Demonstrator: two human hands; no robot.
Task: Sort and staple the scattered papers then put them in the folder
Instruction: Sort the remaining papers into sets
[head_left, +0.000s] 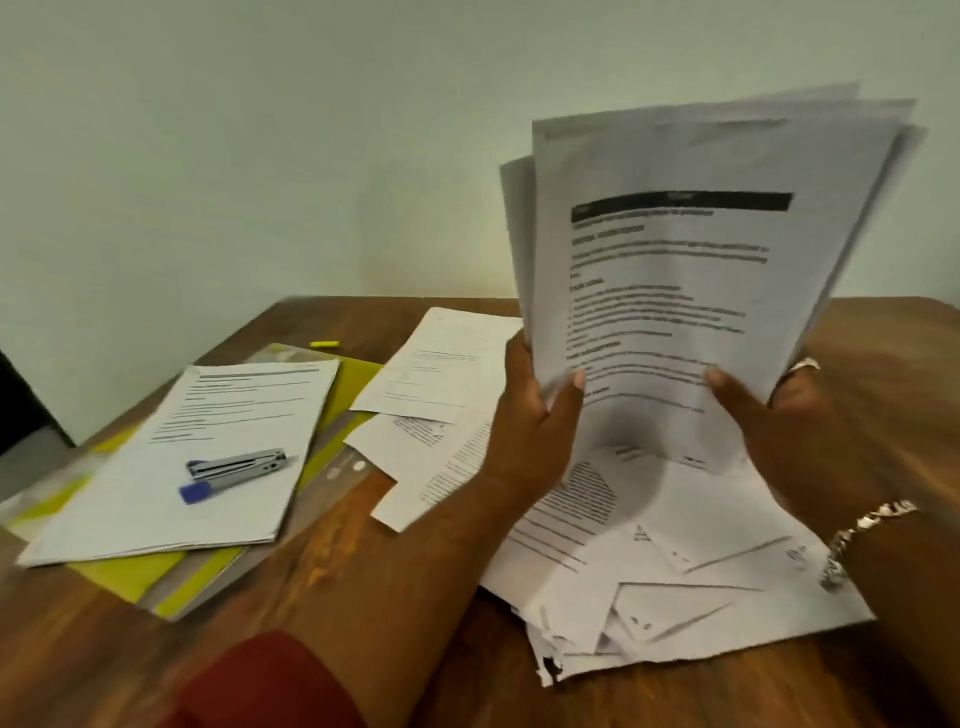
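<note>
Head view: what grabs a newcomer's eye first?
The fanned sheaf of printed pages, held upright at right by the left hand and right hand, thumbs on the front sheet. Below it, loose papers lie scattered on the wooden table. At left, a blue-and-silver stapler lies on a neat stack over the yellow folder.

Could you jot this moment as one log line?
both hands grip raised sheaf | stapler idle on stack | loose papers remain

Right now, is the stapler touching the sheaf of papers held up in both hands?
Apart. The head view shows the stapler lying on a flat stack at left, while the held sheaf is raised at right.
</note>
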